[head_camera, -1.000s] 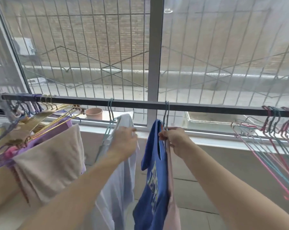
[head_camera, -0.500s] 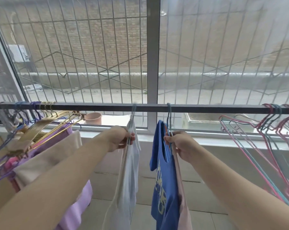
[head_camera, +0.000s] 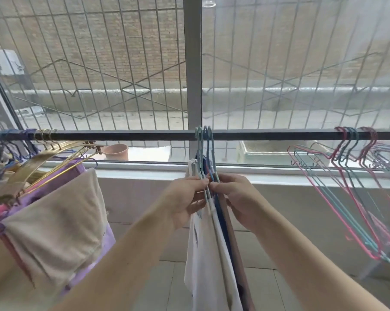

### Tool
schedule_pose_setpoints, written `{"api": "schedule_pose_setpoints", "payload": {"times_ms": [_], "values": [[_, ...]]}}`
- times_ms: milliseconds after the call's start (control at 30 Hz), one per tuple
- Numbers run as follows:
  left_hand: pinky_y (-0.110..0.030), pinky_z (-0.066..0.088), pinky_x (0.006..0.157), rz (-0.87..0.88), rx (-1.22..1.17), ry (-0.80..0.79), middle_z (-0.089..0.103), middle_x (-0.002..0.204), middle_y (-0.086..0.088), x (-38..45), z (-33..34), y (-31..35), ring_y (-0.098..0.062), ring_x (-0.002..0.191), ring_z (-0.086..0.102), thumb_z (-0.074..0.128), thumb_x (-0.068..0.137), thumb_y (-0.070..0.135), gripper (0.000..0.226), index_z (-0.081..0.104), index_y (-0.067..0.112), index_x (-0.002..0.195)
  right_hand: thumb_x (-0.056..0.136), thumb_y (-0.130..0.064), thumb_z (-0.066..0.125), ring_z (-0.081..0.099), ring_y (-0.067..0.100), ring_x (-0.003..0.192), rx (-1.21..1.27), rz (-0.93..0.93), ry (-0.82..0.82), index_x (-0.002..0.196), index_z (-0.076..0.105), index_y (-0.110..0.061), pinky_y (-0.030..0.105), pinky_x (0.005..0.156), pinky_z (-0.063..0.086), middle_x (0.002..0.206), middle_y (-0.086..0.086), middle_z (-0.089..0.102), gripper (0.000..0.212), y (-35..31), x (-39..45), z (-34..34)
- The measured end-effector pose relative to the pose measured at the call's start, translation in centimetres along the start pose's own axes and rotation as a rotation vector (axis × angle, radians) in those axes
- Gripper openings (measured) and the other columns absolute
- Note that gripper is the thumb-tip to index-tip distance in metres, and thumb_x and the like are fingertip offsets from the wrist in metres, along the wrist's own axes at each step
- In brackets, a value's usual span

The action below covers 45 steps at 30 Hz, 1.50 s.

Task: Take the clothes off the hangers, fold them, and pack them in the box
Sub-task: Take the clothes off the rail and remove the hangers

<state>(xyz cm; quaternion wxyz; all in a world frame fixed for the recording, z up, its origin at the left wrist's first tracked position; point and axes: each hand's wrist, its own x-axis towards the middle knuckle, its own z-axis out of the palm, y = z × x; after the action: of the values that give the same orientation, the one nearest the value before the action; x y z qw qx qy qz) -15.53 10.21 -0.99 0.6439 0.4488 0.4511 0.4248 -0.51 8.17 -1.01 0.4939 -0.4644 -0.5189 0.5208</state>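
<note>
A dark rail (head_camera: 122,135) runs across the window. At its middle several thin wire hangers (head_camera: 204,149) hang bunched together, carrying a white garment (head_camera: 200,254), a blue shirt (head_camera: 218,205) and a pinkish garment (head_camera: 236,243) pressed side by side. My left hand (head_camera: 185,198) grips the hanger wires and the white garment from the left. My right hand (head_camera: 236,196) pinches the same bunch of hangers from the right, fingertips meeting the left hand's. No box is in view.
Gold and purple hangers (head_camera: 44,158) at the left hold a beige cloth (head_camera: 55,225) and a purple garment (head_camera: 77,176). Several bare pink and teal hangers (head_camera: 346,189) hang at the right. A terracotta pot (head_camera: 115,151) sits on the sill. Tiled floor lies below.
My left hand slid the white garment's hanger rightward along the rail against the blue shirt's hangers. Both hands now meet at the bunched hangers.
</note>
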Motion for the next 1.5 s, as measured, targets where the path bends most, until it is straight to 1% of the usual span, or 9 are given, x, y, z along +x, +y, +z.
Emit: {"api": "schedule_pose_setpoints", "payload": {"times_ms": [200,300,533,667,733,900,1100,1300,1500], "values": [[-0.023,0.053,0.057,-0.140,-0.192,0.088,0.073,0.089,-0.011,-5.0,3.1,-6.1,-0.016,0.065,0.067,0.052,0.102,0.013,0.025,0.074,0.003,0.110,0.084,-0.020,0.060,0.064,0.010,0.113,-0.287,-0.023,-0.073,0.104,0.078,-0.028,0.030,0.097,0.053,0.117,-0.004,0.069,0.028,5.4,-5.8,-1.3],[-0.025,0.053,0.064,-0.170,-0.299,0.150,0.071,0.094,-0.012,-7.6,4.4,-8.7,-0.016,0.069,0.063,0.053,0.103,0.016,0.027,0.072,0.000,0.114,0.092,-0.005,0.056,0.060,-0.013,0.096,-0.349,-0.060,-0.219,0.099,0.078,-0.018,0.008,0.083,0.047,0.102,-0.027,0.064,0.028,6.5,-8.2,-1.9],[-0.029,0.062,0.069,-0.059,-0.387,0.400,0.074,0.081,-0.011,-18.9,7.6,-14.1,-0.017,0.070,0.073,0.046,0.105,0.006,0.023,0.069,0.000,0.105,0.094,-0.036,0.058,0.059,0.032,0.104,-0.453,-0.137,-0.804,0.106,0.068,-0.006,0.048,0.097,0.047,0.110,0.021,0.061,0.033,9.1,-13.7,-3.1],[-0.036,0.062,0.072,-0.068,-0.434,0.632,0.069,0.109,-0.031,-29.1,9.0,-17.0,-0.030,0.086,0.072,0.047,0.103,0.004,0.025,0.064,-0.010,0.113,0.080,-0.069,0.065,0.066,0.020,0.111,-0.302,-0.078,-1.027,0.109,0.070,-0.049,0.050,0.107,0.044,0.112,-0.001,0.071,0.035,10.6,-20.4,-1.1],[-0.037,0.062,0.075,-0.070,-0.469,0.759,0.067,0.118,-0.033,-35.1,9.9,-17.8,-0.034,0.093,0.071,0.047,0.102,0.004,0.030,0.061,-0.013,0.123,0.083,-0.063,0.066,0.067,0.014,0.111,-0.272,-0.111,-1.100,0.107,0.073,-0.041,0.045,0.104,0.047,0.111,-0.007,0.072,0.032,10.8,-24.1,0.9],[-0.040,0.064,0.075,0.046,-0.600,1.107,0.073,0.087,-0.024,-49.6,13.1,-19.4,-0.033,0.071,0.074,0.045,0.101,-0.001,0.025,0.056,-0.005,0.124,0.097,-0.027,0.064,0.066,-0.004,0.102,-0.225,-0.203,-1.297,0.106,0.073,-0.031,0.013,0.083,0.046,0.107,-0.023,0.071,0.014,9.2,-32.7,6.0],[-0.040,0.059,0.081,0.249,-0.642,1.431,0.076,0.091,-0.020,-67.3,17.0,-20.6,-0.032,0.077,0.076,0.042,0.101,-0.004,0.016,0.056,0.002,0.105,0.100,-0.015,0.059,0.071,0.017,0.087,-0.152,-0.301,-1.515,0.099,0.076,-0.020,0.043,0.092,0.056,0.094,-0.003,0.076,0.018,5.9,-48.4,14.2],[-0.034,0.060,0.083,0.522,-0.778,1.593,0.077,0.095,-0.017,-84.1,17.1,-21.7,-0.027,0.088,0.076,0.043,0.103,-0.003,0.014,0.055,0.001,0.097,0.100,-0.017,0.058,0.072,0.015,0.086,-0.097,-0.399,-1.752,0.097,0.074,-0.021,0.025,0.081,0.058,0.090,-0.003,0.076,0.017,1.6,-65.1,22.2],[-0.034,0.056,0.081,0.589,-0.879,1.772,0.073,0.111,-0.014,-95.9,13.9,-23.8,-0.021,0.102,0.069,0.048,0.104,0.001,0.018,0.063,-0.004,0.112,0.096,-0.020,0.065,0.070,0.022,0.088,-0.333,-0.421,-2.081,0.108,0.072,-0.022,0.032,0.083,0.057,0.092,0.002,0.074,0.014,1.4,-75.3,28.2]]}}
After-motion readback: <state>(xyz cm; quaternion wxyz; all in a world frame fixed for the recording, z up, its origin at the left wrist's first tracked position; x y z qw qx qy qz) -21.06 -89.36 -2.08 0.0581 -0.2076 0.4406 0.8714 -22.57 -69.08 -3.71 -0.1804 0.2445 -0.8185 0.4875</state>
